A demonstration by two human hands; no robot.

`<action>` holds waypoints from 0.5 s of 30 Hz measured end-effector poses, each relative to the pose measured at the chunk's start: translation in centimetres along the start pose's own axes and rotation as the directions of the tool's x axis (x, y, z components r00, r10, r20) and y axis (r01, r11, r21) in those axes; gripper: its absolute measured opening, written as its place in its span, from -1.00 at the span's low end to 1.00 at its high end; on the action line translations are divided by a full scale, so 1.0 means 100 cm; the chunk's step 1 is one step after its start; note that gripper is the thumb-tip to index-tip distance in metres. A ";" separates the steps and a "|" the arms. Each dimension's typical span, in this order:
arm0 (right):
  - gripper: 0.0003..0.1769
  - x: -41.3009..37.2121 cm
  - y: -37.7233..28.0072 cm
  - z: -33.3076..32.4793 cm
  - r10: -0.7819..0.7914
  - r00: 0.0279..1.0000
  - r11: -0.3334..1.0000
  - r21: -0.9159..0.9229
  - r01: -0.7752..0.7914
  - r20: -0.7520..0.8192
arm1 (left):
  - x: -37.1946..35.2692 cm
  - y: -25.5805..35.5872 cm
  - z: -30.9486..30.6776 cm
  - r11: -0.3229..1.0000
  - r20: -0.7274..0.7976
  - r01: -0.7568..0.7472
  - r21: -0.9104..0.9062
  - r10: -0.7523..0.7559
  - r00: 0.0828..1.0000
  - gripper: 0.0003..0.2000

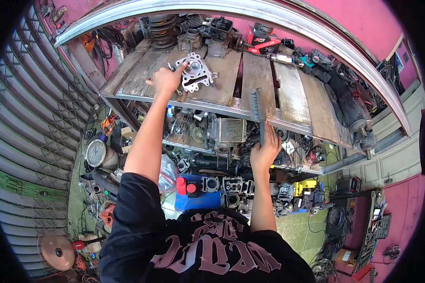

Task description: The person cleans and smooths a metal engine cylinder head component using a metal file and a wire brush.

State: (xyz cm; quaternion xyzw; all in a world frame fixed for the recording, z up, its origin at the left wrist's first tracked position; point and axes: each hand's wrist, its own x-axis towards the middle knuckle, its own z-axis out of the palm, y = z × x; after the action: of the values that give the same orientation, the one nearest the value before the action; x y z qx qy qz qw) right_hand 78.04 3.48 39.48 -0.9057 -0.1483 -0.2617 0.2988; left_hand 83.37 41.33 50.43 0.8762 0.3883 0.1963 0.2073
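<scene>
My left hand [166, 80] grips the left edge of a grey metal engine cylinder block [200, 78], its thumb lying over the top face. The block rests on the wooden shelf boards with its gasket face and round bore turned up. The fingers on the far side of that hand are partly hidden. In my right hand [265, 148] is a wire brush [256, 106], held by its handle, with the bristles pointing up and left. The brush is in front of the shelf edge, apart from the block.
Engine parts [219, 35] and a red box [263, 43] line the back of the shelf [217, 96]. A dark exhaust muffler [349, 104] lies at its right end. More parts, a radiator [230, 129] and red-capped bottles [191, 188] sit below. A fan [56, 250] stands lower left.
</scene>
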 end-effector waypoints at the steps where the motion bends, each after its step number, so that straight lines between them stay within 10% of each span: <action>1: -0.04 -0.002 0.000 -0.002 0.001 1.000 1.000 -0.008 -0.001 -0.001 | -0.002 0.002 -0.008 1.000 0.058 0.011 -0.009 -0.010 0.998 -0.03; 10: -0.09 -0.010 0.000 -0.008 0.004 1.000 0.999 -0.032 -0.005 -0.012 | 0.038 -0.004 0.009 0.986 0.083 0.167 -0.012 -0.166 0.983 -0.05; 15: -0.09 -0.015 0.001 -0.011 0.003 1.000 0.999 -0.041 -0.004 -0.019 | 0.010 0.016 -0.026 0.987 0.336 0.161 -0.006 -0.150 0.930 -0.12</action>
State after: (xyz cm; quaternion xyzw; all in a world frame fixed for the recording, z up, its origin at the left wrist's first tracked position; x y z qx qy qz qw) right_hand 76.47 2.59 39.36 -0.9094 -0.1384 -0.2725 0.2821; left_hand 83.62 41.62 53.61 0.8596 0.4123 0.0345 0.2997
